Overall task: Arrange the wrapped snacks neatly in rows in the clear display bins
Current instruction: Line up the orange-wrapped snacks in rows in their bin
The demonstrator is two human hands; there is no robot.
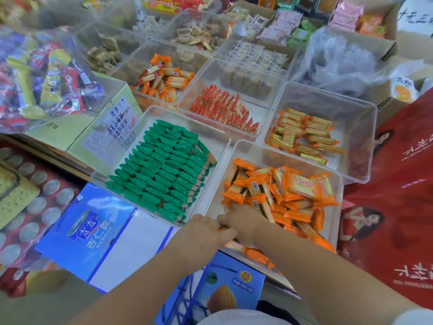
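Green packs [161, 165] lie in finished rows; left hand [206, 231] curls round orange packs [297, 186] at their bin's [293, 153] near corner, right hand [241, 221] alongside, grip unclear. Seemingly starting a row; next, stand the jumbled packs against it

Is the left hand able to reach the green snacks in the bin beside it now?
Probably yes: the left hand sits just beside that open-topped bin, and nothing covers the green snacks or lies between.
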